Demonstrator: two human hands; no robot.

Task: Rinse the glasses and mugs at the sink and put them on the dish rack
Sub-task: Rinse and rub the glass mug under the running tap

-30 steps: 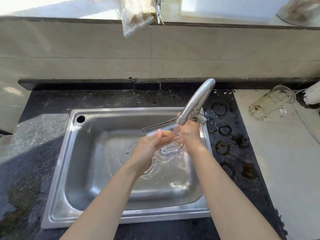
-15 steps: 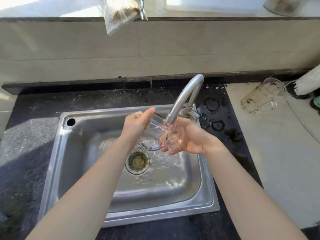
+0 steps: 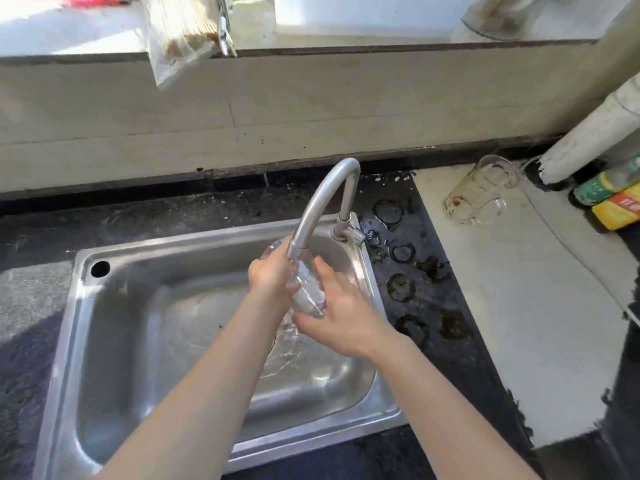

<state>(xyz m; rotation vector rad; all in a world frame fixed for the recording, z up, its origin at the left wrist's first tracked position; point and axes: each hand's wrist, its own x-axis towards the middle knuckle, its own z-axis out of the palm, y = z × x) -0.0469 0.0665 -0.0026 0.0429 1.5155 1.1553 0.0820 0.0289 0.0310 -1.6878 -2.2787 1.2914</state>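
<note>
My left hand [image 3: 272, 273] and right hand [image 3: 341, 315] both close their grip on one clear glass [image 3: 306, 289], held under the faucet [image 3: 320, 202] spout over the sink [image 3: 114, 327]. Water blurs its outline; the rim is hidden. A glass mug [image 3: 479, 194] lies on the counter [image 3: 540, 306] at 2 o'clock.

Two bare forearms reach into the frame from the lower edge, uncovered from elbow to wrist, with no sleeve reaching as far as the visible part of either arm. The left hand [image 3: 273, 275] and right hand [image 3: 337, 315] are both ungloved. The wrists carry no watch, band or bracelet, and the visible fingers [image 3: 323, 268] of the right hand bear no rings. Nails cannot be made out clearly. Nothing else of the person, clothing included, shows in the head camera view.
</note>
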